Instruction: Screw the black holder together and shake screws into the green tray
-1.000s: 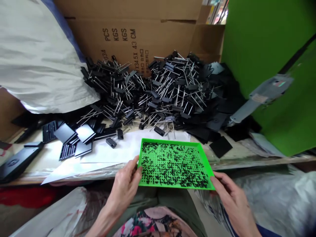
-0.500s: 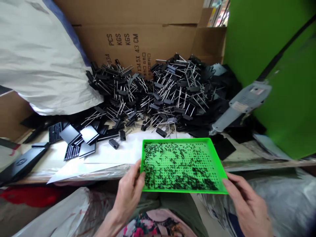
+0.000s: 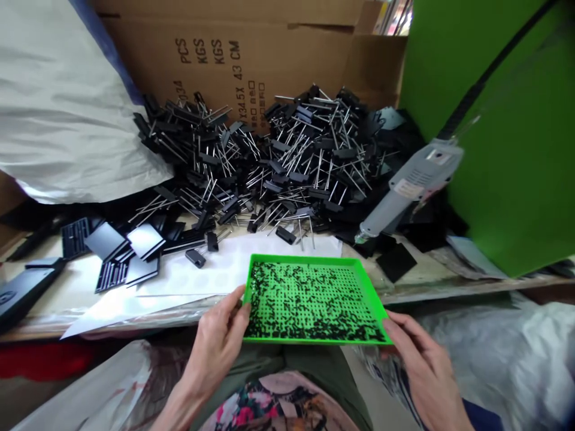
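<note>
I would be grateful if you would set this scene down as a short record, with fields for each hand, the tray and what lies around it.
left hand: holds the left edge of the green perforated tray
right hand: holds the tray's lower right corner
tray contents: small black parts scattered over the holes
behind tray: heap of black pieces with metal pins
right of heap: grey corded power tool
backdrop: cardboard box, green panel
</note>
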The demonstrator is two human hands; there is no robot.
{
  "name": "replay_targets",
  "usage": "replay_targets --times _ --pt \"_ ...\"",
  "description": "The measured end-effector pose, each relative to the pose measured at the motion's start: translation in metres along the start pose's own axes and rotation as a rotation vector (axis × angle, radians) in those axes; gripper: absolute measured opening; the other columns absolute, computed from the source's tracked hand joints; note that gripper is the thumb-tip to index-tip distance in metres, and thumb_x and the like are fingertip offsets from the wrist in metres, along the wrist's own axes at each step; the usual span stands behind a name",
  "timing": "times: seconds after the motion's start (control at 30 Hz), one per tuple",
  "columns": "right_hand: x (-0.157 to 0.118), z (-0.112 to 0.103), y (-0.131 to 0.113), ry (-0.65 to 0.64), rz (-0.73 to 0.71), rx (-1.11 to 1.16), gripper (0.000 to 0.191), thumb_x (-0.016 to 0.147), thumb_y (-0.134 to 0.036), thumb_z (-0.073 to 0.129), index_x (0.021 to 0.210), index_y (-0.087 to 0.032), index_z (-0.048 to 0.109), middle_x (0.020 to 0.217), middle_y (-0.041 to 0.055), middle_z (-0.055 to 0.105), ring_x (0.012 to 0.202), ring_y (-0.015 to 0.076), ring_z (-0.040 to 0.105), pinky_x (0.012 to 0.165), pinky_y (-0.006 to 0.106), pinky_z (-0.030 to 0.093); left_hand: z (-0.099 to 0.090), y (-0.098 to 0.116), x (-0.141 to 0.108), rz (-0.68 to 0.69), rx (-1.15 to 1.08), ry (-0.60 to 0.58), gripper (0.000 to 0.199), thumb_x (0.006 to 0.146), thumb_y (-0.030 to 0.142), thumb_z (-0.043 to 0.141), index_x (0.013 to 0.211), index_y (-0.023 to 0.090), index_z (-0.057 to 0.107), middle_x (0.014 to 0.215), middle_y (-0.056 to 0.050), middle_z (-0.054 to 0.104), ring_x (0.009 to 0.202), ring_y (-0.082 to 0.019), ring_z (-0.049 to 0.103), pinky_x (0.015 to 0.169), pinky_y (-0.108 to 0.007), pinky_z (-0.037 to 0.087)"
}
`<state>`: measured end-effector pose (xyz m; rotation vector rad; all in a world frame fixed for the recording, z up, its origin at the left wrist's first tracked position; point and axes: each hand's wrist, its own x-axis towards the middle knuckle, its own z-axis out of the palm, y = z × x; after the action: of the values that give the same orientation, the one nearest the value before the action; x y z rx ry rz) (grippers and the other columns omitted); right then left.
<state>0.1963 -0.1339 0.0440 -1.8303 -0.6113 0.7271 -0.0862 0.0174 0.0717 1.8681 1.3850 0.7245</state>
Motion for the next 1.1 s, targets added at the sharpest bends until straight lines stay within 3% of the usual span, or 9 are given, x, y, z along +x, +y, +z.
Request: replay_targets --times 0.13,0.27,0.37,0.5,0.63,0.77,0.9,1.03,1.1 --pt "-0.003 0.008 -0.013 -0.011 -0.025 -0.005 0.039 0.082 -0.053 0.066 0.103 -0.020 0.071 0.060 -0.0019 0.060 0.061 0.0172 0.057 0.057 0.025 0.049 -0.010 -0.002 0.003 -0.116 -0.047 -0.054 0.063 0.087 0.055 0.048 0.126 0.008 0.061 0.060 0.002 0.059 0.042 -0.013 0.052 0.041 -0.024 0.042" --pt "-0.003 0.009 -0.020 -0.082 -0.048 -0.023 0.036 0.085 -0.051 0.064 0.105 -0.021 0.070 0.061 -0.0028 0.061 0.059 0.0154 0.056 0.060 0.024 0.048 -0.018 -0.004 0.001 -0.186 -0.080 -0.084 0.065 0.086 0.059 0.051 0.127 0.009 0.060 0.060 0.003 0.059 0.041 -0.013 0.053 0.042 -0.024 0.043" --pt "-0.006 0.007 -0.022 -0.002 -0.058 -0.013 0.037 0.085 -0.052 0.064 0.105 -0.021 0.071 0.069 -0.0007 0.065 0.060 0.0160 0.056 0.056 0.025 0.048 -0.019 -0.004 -0.001 -0.140 -0.059 -0.107 0.062 0.088 0.058 0.049 0.126 0.010 0.061 0.062 0.003 0.061 0.042 -0.012 0.054 0.041 -0.023 0.043" --pt "-0.011 0.009 -0.026 -0.088 -0.084 -0.038 0.038 0.085 -0.053 0.063 0.102 -0.020 0.071 0.067 -0.0005 0.066 0.057 0.0151 0.058 0.059 0.025 0.050 -0.021 -0.007 -0.002 -0.091 0.015 -0.024 0.060 0.087 0.057 0.050 0.124 0.011 0.063 0.057 0.004 0.060 0.041 -0.013 0.054 0.043 -0.023 0.045" --pt "-0.010 0.006 -0.021 0.018 -0.125 -0.060 0.038 0.084 -0.053 0.064 0.104 -0.021 0.071 0.072 0.0005 0.069 0.065 0.0167 0.062 0.060 0.023 0.052 -0.015 -0.011 -0.006 0.044 0.079 0.004 0.052 0.091 0.049 0.049 0.124 0.012 0.064 0.069 0.000 0.069 0.050 -0.013 0.060 0.050 -0.022 0.049" --pt "-0.009 0.004 -0.015 -0.062 -0.076 -0.062 0.038 0.084 -0.053 0.065 0.103 -0.022 0.073 0.076 0.0007 0.071 0.060 0.0159 0.062 0.062 0.024 0.054 -0.007 -0.014 -0.008 0.140 0.144 0.100 0.049 0.091 0.043 0.049 0.119 0.007 0.066 0.078 -0.005 0.075 0.060 -0.015 0.068 0.059 -0.022 0.054" --pt "-0.006 -0.001 -0.009 0.021 -0.091 -0.070 0.039 0.084 -0.053 0.064 0.106 -0.022 0.072 0.080 0.0015 0.072 0.066 0.0173 0.064 0.063 0.023 0.054 0.001 -0.012 -0.007 0.263 0.124 0.101 0.044 0.093 0.036 0.048 0.117 0.004 0.065 0.087 -0.008 0.077 0.071 -0.016 0.072 0.067 -0.020 0.055" --pt "-0.002 -0.004 -0.002 -0.069 -0.058 -0.085 0.040 0.085 -0.054 0.064 0.106 -0.020 0.072 0.075 0.0009 0.071 0.062 0.0172 0.064 0.063 0.025 0.054 0.003 -0.012 -0.006 0.291 0.165 0.101 0.042 0.093 0.032 0.049 0.120 0.002 0.062 0.086 -0.008 0.078 0.071 -0.015 0.073 0.065 -0.018 0.055" --pt "0.000 -0.003 0.000 -0.041 -0.058 -0.095 0.040 0.085 -0.054 0.064 0.107 -0.021 0.071 0.076 0.0004 0.071 0.062 0.0164 0.063 0.064 0.024 0.054 0.002 -0.012 -0.005 0.305 0.178 0.103 0.041 0.094 0.031 0.048 0.119 0.002 0.063 0.085 -0.008 0.077 0.071 -0.015 0.073 0.064 -0.018 0.055"
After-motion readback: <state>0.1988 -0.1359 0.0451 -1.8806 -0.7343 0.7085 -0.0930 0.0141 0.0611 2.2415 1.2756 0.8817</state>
